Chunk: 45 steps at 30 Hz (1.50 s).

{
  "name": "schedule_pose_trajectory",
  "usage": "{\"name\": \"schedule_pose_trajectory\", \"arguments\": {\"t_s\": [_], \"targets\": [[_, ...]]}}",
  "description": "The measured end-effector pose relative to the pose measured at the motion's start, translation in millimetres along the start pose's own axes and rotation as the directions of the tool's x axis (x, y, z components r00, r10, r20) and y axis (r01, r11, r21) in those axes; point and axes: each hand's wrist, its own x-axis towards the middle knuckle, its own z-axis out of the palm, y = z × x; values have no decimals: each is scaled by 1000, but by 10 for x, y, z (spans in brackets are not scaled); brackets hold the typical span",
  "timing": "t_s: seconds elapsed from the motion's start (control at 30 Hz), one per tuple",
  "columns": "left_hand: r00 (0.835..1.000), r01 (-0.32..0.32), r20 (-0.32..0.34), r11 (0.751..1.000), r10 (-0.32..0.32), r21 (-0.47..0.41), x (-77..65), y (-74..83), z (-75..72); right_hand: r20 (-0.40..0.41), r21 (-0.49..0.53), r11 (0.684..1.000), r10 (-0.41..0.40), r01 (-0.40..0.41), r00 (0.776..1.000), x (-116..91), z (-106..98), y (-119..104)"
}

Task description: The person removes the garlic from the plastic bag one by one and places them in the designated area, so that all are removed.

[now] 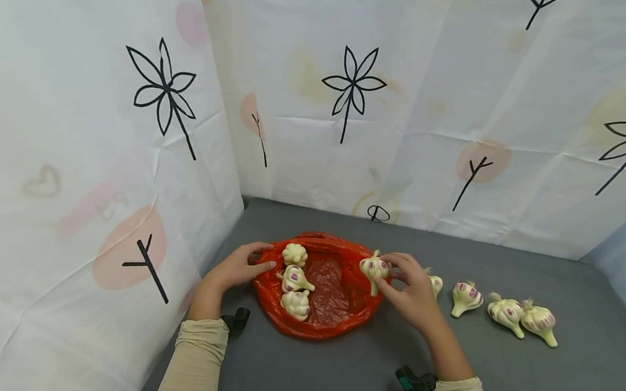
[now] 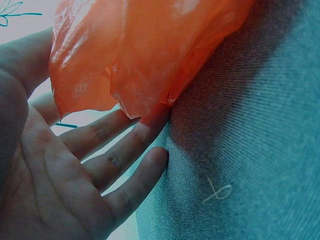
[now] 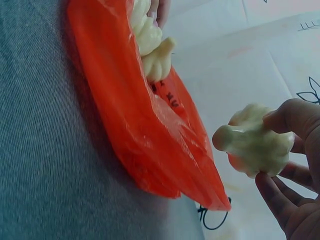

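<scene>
Your right hand pinches one purple-streaked garlic bulb between thumb and fingers, over the near-hand side of the red plastic bag, with its stem hanging down. Your left hand is well apart from it, at the opposite side of the bag's mouth, with the thumb over the rim; whether it pinches the film firmly or merely steadies it, you cannot tell from here.

The step in hand looks like lowering the bulb into the bag. To do it well, carry it a little toward your left hand, past the soft rim, and let go low over the bare stretch of film, so the root tuft or stem doesn't snag. Holding the left-hand rim out should stop the thin wall folding in.

Count eight garlic bulbs in sight: three in the bag just beside your left hand, one in your right, and four on the grey table beyond the right hand. Of those four, one is partly hidden by that hand, one lies singly, and two sit side by side farthest out. There is one bag.
</scene>
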Motion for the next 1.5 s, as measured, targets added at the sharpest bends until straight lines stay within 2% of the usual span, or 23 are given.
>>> {"name": "schedule_pose_trajectory", "arguments": {"t_s": [0.4, 0.77, 1.5], "targets": [[1000, -1, -3, 1000, 1, -1, 0, -12, 10, -41, -21, 1000, 1, -2, 999, -134, -136, 66], [1000, -6, 4, 1000, 6, 5, 26, -23, 13, -58, -17, 996, 87, -88, 995, -363, -340, 191], [1000, -10, 10, 1000, 9, 11, 39, -62, 4, -133, -62, 987, 140, -150, 981, -705, -783, 231]]}}
